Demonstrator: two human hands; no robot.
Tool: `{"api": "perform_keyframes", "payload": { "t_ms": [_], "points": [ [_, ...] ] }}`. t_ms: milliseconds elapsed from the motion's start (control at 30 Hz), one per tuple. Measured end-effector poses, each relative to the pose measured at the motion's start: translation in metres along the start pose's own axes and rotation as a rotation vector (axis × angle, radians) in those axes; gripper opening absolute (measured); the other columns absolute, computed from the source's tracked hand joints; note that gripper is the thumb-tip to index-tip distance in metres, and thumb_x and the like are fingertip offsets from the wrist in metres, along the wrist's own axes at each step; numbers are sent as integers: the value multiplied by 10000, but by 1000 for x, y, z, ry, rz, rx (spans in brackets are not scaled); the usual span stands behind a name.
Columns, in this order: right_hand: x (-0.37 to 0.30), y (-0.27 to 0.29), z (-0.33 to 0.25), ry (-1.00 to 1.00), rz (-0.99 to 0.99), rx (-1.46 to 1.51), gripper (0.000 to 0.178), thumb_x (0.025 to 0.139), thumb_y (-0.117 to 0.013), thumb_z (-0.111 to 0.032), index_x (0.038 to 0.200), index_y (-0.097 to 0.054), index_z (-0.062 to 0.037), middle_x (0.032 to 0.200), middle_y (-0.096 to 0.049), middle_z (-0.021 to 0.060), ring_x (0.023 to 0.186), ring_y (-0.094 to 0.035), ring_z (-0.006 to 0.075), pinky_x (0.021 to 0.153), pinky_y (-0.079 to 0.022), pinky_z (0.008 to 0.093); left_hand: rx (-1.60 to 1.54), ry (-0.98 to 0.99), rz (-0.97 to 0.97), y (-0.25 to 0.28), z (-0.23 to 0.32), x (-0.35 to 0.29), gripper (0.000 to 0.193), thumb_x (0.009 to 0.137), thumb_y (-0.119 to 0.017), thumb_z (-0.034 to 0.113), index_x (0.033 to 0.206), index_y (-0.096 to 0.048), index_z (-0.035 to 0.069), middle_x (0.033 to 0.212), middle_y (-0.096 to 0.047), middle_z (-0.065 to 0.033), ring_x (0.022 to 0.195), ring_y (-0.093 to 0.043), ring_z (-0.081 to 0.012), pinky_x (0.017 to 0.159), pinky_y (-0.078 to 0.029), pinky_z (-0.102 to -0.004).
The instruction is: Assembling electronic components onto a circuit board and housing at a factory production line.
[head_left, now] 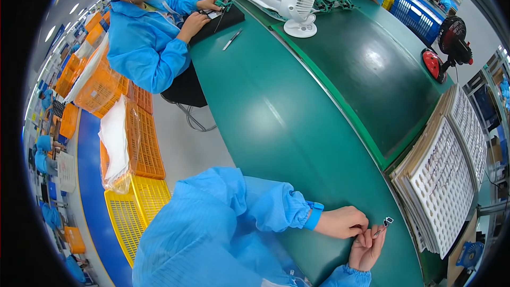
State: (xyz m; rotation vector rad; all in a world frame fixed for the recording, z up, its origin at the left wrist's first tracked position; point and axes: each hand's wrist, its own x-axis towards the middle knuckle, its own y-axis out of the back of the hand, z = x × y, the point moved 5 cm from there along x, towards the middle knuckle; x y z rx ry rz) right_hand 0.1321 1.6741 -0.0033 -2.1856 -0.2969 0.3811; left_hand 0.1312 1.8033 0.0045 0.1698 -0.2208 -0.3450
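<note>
My left hand, with a blue strap at its wrist, reaches across the green tabletop with its fingers curled together. Its fingertips meet those of my right hand, and whatever they pinch is hidden. Between the fingers of my right hand is a small part with dark-edged, pale loops. A thin, shiny piece runs from it back to the fingers; its exact kind is too small to make out. Both hands are just above the table, near its right edge.
Stacked white trays with rows of small pockets lean at the right. A white fan and a black-and-red fan stand farther off. A co-worker in blue sits at the far left. Orange crates and a yellow crate line the left.
</note>
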Motion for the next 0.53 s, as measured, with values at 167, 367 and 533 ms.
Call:
{"api": "perform_keyframes", "payload": {
  "t_ms": [167, 367, 533],
  "points": [
    [0, 2, 0, -9, -14, 12, 132, 995, -450, -118, 1085, -479, -26, 800, -399, -6, 581, -344, 40, 512, -310, 173, 4, 8, -15, 0, 2, 1, 109, 808, -550, 56, 850, -620, -16, 806, -603, -161, 778, -599, -333, 687, -469, -414],
    [0, 1, 0, -1, -2, 47, 86, 964, -483, -64, 1041, -461, -31, 825, -450, 18, 585, -367, 46, 506, -308, 178, -12, 12, -18, 1, 2, 0, 106, 806, -550, 58, 842, -617, -15, 796, -598, -159, 770, -595, -329, 682, -465, -411],
    [0, 2, 0, 1, 7, 41, 129, 960, -491, -65, 1078, -457, -25, 831, -449, 22, 585, -369, 45, 505, -312, 177, -12, 26, -26, 1, 3, 0, 103, 808, -571, 76, 846, -618, -8, 799, -596, -159, 771, -594, -327, 683, -465, -407]
  ]
}}
